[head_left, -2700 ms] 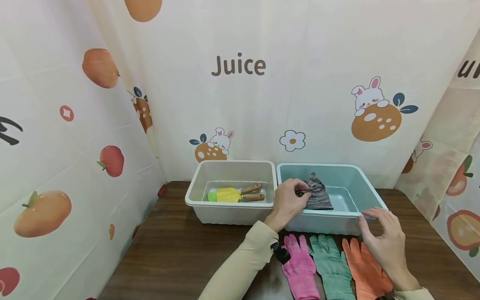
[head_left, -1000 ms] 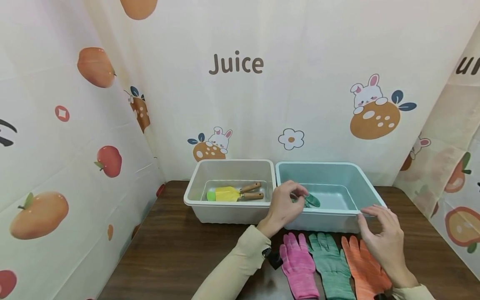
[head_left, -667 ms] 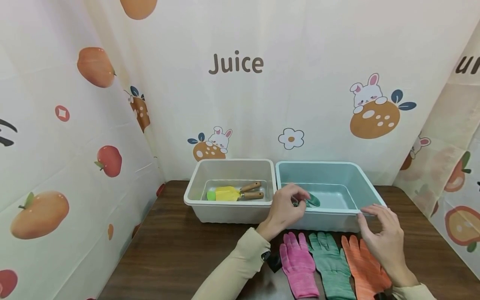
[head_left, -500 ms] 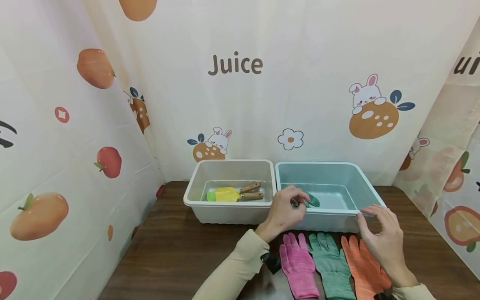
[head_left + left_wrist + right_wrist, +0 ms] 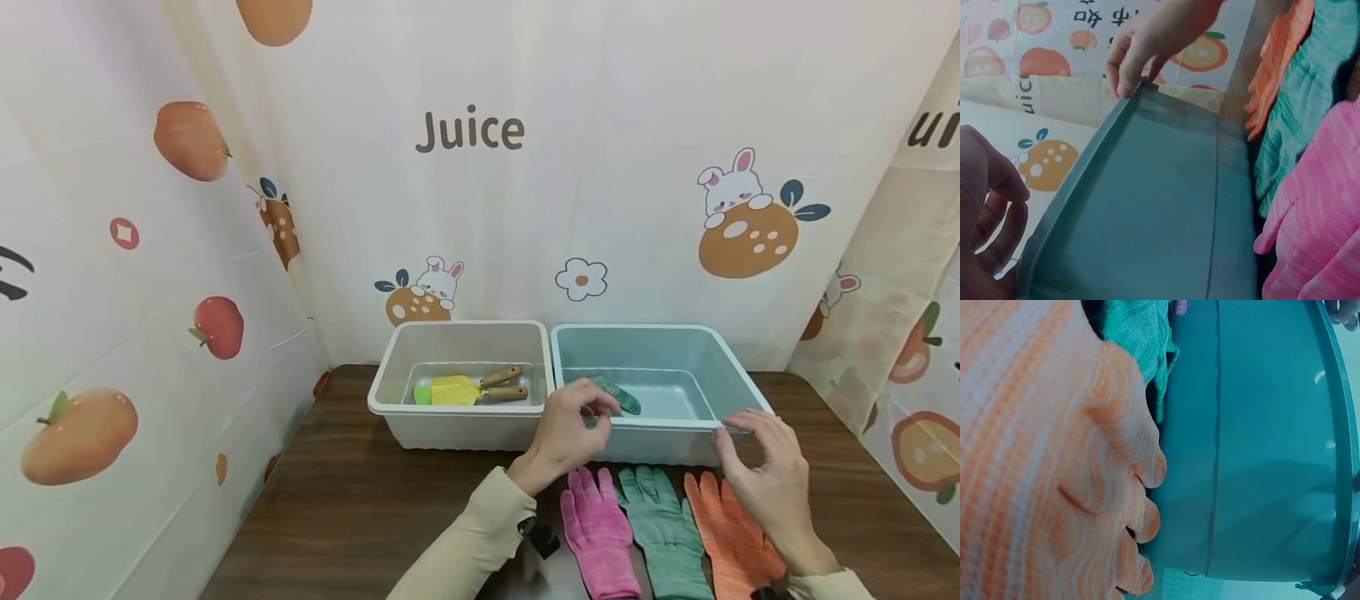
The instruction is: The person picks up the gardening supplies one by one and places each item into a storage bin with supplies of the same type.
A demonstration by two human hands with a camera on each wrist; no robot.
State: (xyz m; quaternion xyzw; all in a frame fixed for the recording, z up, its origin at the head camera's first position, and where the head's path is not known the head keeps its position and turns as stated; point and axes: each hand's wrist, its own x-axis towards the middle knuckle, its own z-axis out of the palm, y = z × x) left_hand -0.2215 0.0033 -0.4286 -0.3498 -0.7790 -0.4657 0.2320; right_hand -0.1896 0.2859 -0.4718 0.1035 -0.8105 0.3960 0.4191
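My left hand (image 5: 566, 429) is at the front left corner of the blue bin (image 5: 667, 429), beside its rim. Its fingers are loosely curled, thumb and index finger almost meeting; nothing shows between them. Just behind it, a green, pale-marked, elongated thing (image 5: 621, 396) lies in the bin, its kind unclear. My right hand (image 5: 772, 475) pinches the bin's front rim near the right corner, thumb in front and fingers over the edge. Laid flat before the bin are a pink glove (image 5: 597, 537), a green glove (image 5: 663, 533) and an orange glove (image 5: 731, 533).
Left of the blue bin stands a cream bin (image 5: 461, 425). Inside it lie a yellow trowel-like tool (image 5: 453, 389) and another wooden handle (image 5: 501, 376). Both bins stand on a dark wood table (image 5: 337, 508), backed by a printed curtain (image 5: 637, 150).
The grey-and-black striped cloth that my left hand held in the blue bin is out of sight. That hand has lowered slightly, showing more of the green thing. The right hand stays put.
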